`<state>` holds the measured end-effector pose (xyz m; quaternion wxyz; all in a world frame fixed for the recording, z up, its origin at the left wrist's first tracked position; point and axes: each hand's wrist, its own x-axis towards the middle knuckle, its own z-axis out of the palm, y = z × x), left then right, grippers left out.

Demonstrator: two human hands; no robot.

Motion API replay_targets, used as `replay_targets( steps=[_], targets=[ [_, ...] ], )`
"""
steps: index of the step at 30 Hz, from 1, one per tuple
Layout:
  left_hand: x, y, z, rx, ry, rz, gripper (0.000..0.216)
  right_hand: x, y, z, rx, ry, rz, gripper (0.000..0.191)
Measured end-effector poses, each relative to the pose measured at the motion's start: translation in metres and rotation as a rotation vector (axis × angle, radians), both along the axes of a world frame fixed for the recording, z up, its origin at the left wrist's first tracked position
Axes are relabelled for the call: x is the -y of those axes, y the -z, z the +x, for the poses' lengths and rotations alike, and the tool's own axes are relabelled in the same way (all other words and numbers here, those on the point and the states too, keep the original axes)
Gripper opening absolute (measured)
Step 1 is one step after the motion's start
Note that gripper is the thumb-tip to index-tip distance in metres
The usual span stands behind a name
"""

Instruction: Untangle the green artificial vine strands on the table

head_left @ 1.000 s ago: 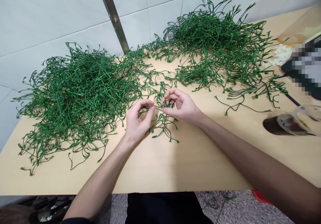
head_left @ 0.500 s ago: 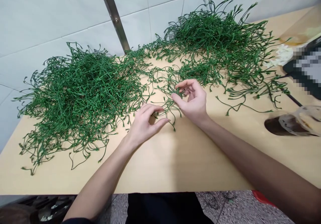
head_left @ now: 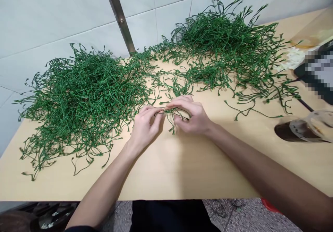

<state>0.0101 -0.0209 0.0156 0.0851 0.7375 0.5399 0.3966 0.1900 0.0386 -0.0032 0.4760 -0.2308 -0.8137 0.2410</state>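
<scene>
Thin green plastic stems [head_left: 171, 121] with small forked tips lie between my hands near the middle of the table. My left hand [head_left: 145, 125] pinches the end of a stem between thumb and fingertips. My right hand [head_left: 194, 116] curls over the same few stems from the right, its fingertips close to those of my left hand. Some stems show in the gap between its thumb and index finger. Just beyond the hands is a loose cluster of stems [head_left: 178, 86]. A large tangled pile of stems [head_left: 88, 89] spreads out to the left.
Another heap of green stems [head_left: 221, 34] rises at the back right against the tiled wall [head_left: 171, 17]. A plastic cup with dark drink [head_left: 299, 128] lies in view at the right, near a dark device [head_left: 316, 83] and white pieces [head_left: 293, 57]. A metal strip [head_left: 121, 20] runs up the wall.
My right hand has come down and nearer, over the stems. My left hand has shifted slightly left, and its parted thumb and fingers have closed on a stem.
</scene>
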Motion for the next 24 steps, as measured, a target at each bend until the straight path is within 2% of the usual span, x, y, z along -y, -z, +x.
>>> replay_targets(
  steps=[2, 6, 10, 13, 18, 24],
  targets=[
    [-0.001, 0.001, -0.001, 0.032, -0.031, -0.001, 0.017, 0.000, 0.002, 0.000, 0.023, -0.013, -0.011, 0.031],
    [0.000, 0.000, -0.002, 0.069, -0.055, -0.029, 0.017, -0.002, 0.004, -0.002, -0.015, 0.025, -0.081, 0.014],
    [0.001, -0.005, -0.001, 0.102, -0.017, -0.073, 0.017, -0.004, 0.006, -0.004, -0.034, 0.059, -0.121, 0.004],
    [0.003, -0.009, 0.003, 0.113, 0.011, -0.104, 0.014, -0.005, 0.007, -0.004, -0.010, 0.029, -0.109, 0.005],
    [0.003, -0.007, 0.006, 0.109, -0.026, -0.142, 0.012, -0.005, 0.006, -0.004, 0.011, -0.003, -0.116, 0.009],
    [0.003, -0.004, 0.003, 0.062, 0.014, -0.021, 0.009, -0.002, 0.001, -0.002, 0.036, -0.029, -0.247, 0.014]
  ],
)
